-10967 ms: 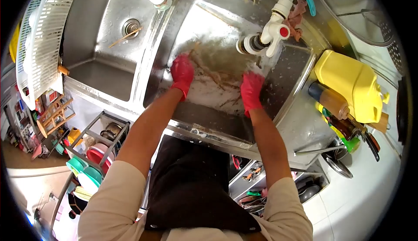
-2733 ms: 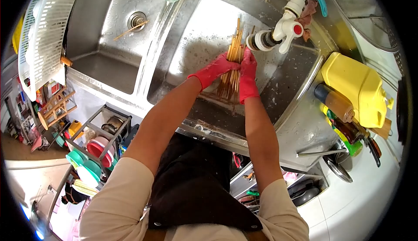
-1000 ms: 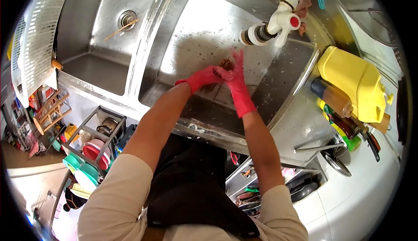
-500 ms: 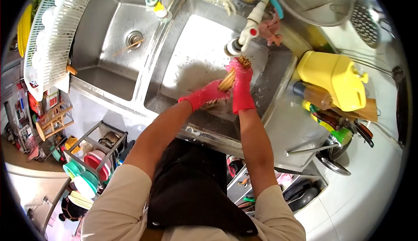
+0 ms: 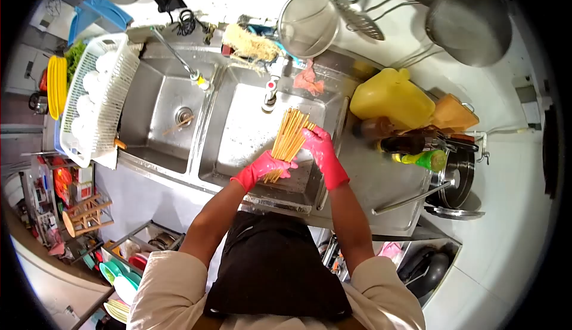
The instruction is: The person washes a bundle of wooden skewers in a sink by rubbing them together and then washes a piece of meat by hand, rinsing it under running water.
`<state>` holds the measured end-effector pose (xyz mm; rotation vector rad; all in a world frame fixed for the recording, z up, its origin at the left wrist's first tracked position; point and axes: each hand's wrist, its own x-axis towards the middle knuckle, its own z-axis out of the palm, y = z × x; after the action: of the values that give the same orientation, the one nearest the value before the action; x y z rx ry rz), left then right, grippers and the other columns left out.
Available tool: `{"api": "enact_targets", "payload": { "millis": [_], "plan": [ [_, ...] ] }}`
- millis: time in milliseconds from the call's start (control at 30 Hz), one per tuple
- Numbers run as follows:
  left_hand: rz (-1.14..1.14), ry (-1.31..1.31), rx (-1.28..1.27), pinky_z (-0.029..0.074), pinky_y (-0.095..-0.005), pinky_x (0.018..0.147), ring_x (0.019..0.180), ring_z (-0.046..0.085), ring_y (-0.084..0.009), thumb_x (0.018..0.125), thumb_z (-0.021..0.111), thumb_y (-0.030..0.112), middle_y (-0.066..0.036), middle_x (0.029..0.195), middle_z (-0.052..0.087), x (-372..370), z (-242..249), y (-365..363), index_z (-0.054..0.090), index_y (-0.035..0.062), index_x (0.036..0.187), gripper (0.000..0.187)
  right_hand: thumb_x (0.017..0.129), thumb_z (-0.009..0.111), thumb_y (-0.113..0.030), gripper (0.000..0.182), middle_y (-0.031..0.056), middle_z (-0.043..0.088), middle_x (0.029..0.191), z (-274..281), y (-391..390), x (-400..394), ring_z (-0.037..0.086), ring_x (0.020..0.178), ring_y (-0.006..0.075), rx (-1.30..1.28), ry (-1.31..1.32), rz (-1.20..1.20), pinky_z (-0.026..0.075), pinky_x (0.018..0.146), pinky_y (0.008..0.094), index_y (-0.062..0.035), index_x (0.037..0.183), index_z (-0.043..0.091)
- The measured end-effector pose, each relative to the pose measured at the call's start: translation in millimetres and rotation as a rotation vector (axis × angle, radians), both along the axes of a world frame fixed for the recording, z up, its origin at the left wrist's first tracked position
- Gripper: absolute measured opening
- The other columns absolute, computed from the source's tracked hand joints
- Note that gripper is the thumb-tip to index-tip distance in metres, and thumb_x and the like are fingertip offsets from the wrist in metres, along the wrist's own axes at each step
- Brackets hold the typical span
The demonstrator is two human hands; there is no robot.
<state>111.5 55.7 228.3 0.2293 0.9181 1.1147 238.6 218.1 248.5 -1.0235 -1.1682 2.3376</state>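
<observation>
The right hand (image 5: pixel 322 152) has been shifted from around the sticks (image 5: pixel 291 132) to their upper right edge; whether any are gripped there cannot be told; their lower part is clasped by the left hand (image 5: pixel 268 167); they are held over the right basin (image 5: pixel 235 136), near the tap (image 5: pixel 270 98).

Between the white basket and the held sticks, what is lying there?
The head view shows the left basin, a loose stick by its drain, the metal divider, then part of the right basin before the held sticks.
</observation>
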Motion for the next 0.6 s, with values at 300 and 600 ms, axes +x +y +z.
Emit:
{"api": "enact_targets", "payload": {
  "millis": [300, 600],
  "plan": [
    [0.040, 0.185, -0.075, 0.058, -0.0367, 0.071, 0.088, 0.064, -0.0219, 0.083, 0.066, 0.004, -0.012, 0.099, 0.063, 5, 39, -21, 0.057, 0.0004, 0.114, 0.032, 0.083, 0.069, -0.012, 0.019, 0.0052, 0.066, 0.094, 29, -10, -1, 0.065, 0.080, 0.0182, 0.022, -0.132, -0.021, 0.056, 0.068, 0.0357, -0.0033, 0.099, 0.063],
    [0.000, 0.247, -0.059, 0.058, -0.0338, 0.068, 0.086, 0.065, -0.0206, 0.082, 0.067, 0.005, -0.009, 0.095, 0.063, -8, 61, -38, 0.058, 0.0005, 0.112, 0.031, 0.081, 0.071, -0.017, 0.028, 0.0055, 0.067, 0.091, 56, 2, -3, 0.065, 0.079, 0.0170, 0.079, -0.140, 0.195, 0.054, 0.067, 0.0328, -0.0015, 0.103, 0.064]
  ]
}}
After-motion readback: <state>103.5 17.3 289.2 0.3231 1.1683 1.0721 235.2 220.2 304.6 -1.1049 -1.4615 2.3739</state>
